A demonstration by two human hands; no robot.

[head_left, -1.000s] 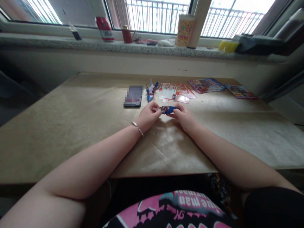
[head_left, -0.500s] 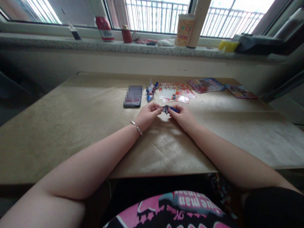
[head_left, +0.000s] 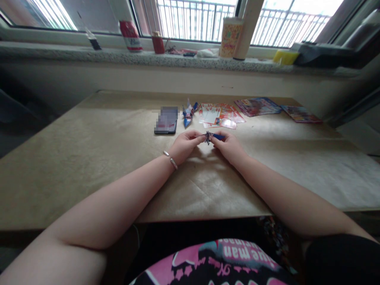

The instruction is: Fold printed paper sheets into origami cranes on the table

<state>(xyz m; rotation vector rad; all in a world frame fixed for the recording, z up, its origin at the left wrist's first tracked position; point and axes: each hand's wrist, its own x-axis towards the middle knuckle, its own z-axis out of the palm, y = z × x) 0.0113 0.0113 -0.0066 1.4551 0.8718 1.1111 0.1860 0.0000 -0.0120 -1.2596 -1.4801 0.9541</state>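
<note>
Small blue, pattern-printed folded-paper piece: suspended over tan rectangular surface. On my head view, I see left hand pinching its left end, right hand pinching its blue right end. Beyond: blue-and-white folded-paper figure between dark rectangular phone and orange-white printed cards.

passage: tabletop left of hands | blocking ahead: phone, folded paper, cards
</note>
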